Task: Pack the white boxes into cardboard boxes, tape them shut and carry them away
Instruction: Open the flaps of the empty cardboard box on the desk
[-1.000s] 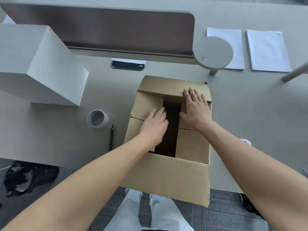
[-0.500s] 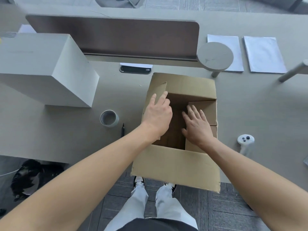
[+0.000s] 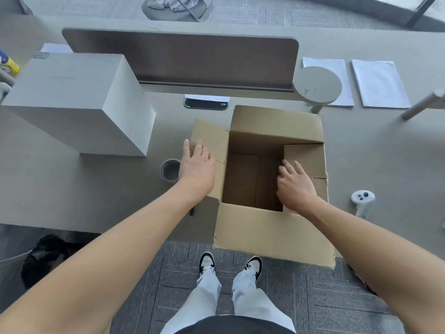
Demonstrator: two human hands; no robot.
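A brown cardboard box (image 3: 272, 227) stands at the table's near edge, its top open and its inside empty. My left hand (image 3: 197, 168) lies flat on the left flap, which is spread outward, fingers apart. My right hand (image 3: 295, 186) rests on the right flap, which still leans over the opening, fingertips at its inner edge. A large white box (image 3: 72, 102) sits on the table to the left, apart from both hands. A roll of tape (image 3: 170, 169) stands just left of my left hand.
A dark pen (image 3: 192, 211) lies by the box's left side. A brown desk divider (image 3: 183, 61) runs along the back. A round white lamp base (image 3: 317, 85), two white paper sheets (image 3: 379, 83) and a white controller (image 3: 362, 200) are on the right. A black bag (image 3: 45, 259) sits on the floor.
Both hands have pulled apart from the box's middle. The left flap has swung outward under my left hand, the right flap has lifted partly, and the opening now shows the box's empty bottom.
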